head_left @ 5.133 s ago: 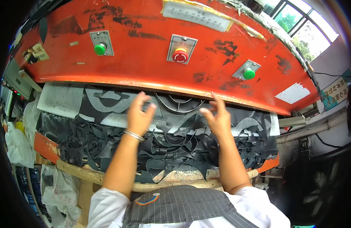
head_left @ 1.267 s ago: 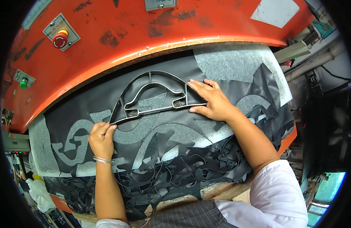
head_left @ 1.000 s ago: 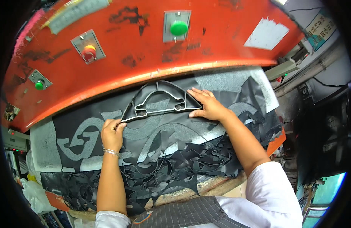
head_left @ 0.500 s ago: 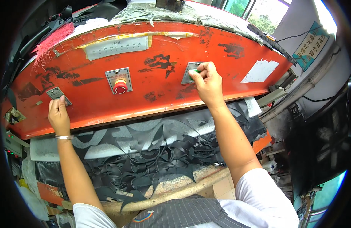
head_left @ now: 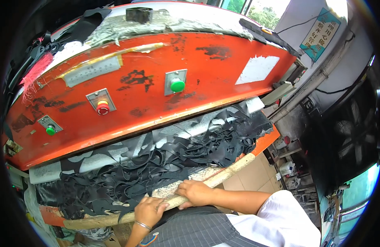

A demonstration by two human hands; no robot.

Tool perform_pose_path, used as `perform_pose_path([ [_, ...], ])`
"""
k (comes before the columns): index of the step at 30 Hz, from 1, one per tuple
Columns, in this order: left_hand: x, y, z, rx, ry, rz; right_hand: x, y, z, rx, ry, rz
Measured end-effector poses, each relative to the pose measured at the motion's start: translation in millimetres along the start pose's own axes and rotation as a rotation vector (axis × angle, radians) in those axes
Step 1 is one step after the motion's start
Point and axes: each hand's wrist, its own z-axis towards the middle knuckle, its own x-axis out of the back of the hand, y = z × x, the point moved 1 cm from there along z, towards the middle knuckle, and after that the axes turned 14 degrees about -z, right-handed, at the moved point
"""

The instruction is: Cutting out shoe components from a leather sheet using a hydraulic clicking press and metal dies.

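Observation:
Both of my hands are down at the pale, worn front rail (head_left: 229, 172) of a large orange-red press (head_left: 136, 111). My left hand (head_left: 149, 210) is closed over the rail, its fingers curled on top beside black leather-like scraps. Close by on the right, my right hand (head_left: 195, 193) also closes over the rail with bent fingers; its fingertips are partly hidden. Tangled black scraps (head_left: 157, 164) lie heaped behind the rail. Two green push buttons stand uncovered on the press front: a large one (head_left: 177, 85) and a smaller left one (head_left: 50, 130).
A red emergency-stop knob (head_left: 102, 108) sits between the green buttons. Cut black sheet lies over a light grey board (head_left: 45, 173) under the press head. Pink threads (head_left: 37, 74) hang at upper left. To the right are a pipe (head_left: 309, 90) and a dark fan (head_left: 354, 131).
Both hands have left the press's two buttons and come down to the front rail, drawing closer together. The view has shifted and tilted, and the green buttons now show.

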Motion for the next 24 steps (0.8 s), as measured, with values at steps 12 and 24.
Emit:
perform_pose_path([
  [12, -40.5, 23.7, 15.3, 0.021, 0.283, 0.238, -5.5, 18.1, -15.0, 0.098, 0.345, -0.088],
  [24, -50.2, 33.7, 34.6, 0.148, 0.37, 0.348, 133.7, 226.7, 155.2, -0.174, 0.243, -0.276],
])
